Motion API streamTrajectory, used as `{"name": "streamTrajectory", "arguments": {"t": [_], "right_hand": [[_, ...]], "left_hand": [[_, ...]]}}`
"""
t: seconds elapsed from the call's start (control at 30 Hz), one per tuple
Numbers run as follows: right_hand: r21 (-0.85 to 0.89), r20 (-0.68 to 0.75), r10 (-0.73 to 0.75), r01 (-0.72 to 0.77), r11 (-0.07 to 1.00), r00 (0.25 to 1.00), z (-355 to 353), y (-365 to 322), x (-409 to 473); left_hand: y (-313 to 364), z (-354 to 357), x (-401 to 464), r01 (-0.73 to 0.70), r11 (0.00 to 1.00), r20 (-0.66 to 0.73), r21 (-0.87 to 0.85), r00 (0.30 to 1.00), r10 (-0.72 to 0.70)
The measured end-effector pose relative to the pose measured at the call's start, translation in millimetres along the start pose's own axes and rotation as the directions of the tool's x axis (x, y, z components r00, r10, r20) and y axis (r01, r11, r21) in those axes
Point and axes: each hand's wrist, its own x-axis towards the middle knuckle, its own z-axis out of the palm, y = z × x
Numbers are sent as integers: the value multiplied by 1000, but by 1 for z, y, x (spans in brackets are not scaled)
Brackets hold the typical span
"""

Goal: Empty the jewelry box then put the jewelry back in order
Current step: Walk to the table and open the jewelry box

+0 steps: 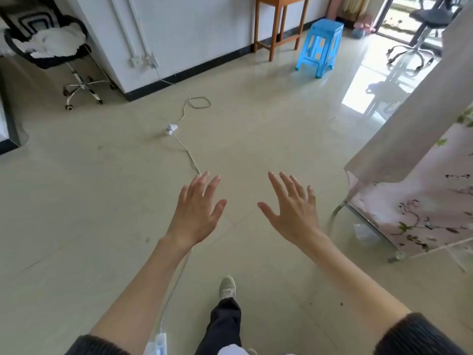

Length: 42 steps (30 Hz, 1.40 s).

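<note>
Both hands [197,213] [294,213] spread — floor [102,201] around.

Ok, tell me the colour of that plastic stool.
Bright blue stool, clearest in the head view.

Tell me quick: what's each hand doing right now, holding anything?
Left hand: open, fingers spread, holding nothing.
Right hand: open, fingers spread, holding nothing.
No jewelry box in view.

The table [419,139] at the right is cut off by the frame edge. The white cable [189,155] is partly hidden behind the left hand [197,213] and forearm. The office chair [51,44] is cropped at the top left corner.
</note>
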Motion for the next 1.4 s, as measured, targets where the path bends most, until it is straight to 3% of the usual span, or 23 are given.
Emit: {"name": "streamTrajectory", "arguments": {"t": [0.23,0.47,0.83,1.4], "right_hand": [[38,-12,59,-59,998,998,11,-3,115],[65,-57,117,-113,991,992,-7,-10,241],[45,-9,177,-176,983,984,-23,37,408],[-36,-9,113,-113,993,994,-89,136,737]], "left_hand": [[-33,8,112,36,986,-59,-161,997,-46],[-69,-29,248,-6,981,-68,-196,998,-8],[-83,-13,426,-24,995,76,-101,997,32],[-73,-38,767,-34,997,14,71,999,33]]}}
